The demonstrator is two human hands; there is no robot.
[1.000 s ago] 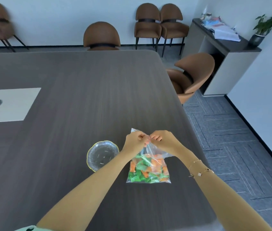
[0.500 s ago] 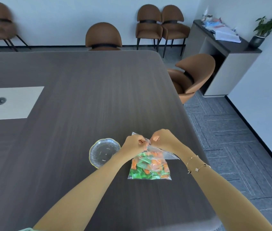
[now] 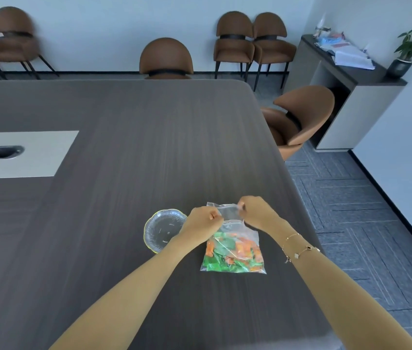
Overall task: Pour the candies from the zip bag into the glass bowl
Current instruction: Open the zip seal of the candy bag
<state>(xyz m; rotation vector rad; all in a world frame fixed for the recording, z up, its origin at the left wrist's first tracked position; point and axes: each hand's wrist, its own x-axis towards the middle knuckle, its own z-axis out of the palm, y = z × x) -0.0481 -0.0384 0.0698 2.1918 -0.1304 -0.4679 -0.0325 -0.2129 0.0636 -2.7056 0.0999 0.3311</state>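
A clear zip bag (image 3: 232, 246) of green and orange candies (image 3: 235, 253) lies on the dark wooden table (image 3: 124, 147) near its right edge. My left hand (image 3: 203, 223) pinches the near lip of the bag's top. My right hand (image 3: 258, 213) pinches the far lip, and the two hands are a little apart with the mouth stretched between them. An empty glass bowl (image 3: 162, 229) with a wavy yellowish rim sits on the table just left of the bag, partly behind my left wrist.
The table's right edge runs close to the bag, with grey carpet (image 3: 351, 210) beyond. A brown chair (image 3: 298, 120) stands by that edge. A pale inset panel (image 3: 23, 155) sits at the table's left. More chairs and a cabinet line the walls.
My hands were pinched together at the bag's top. Now they have drawn apart, the right hand moving right, and the bag's mouth is pulled wider.
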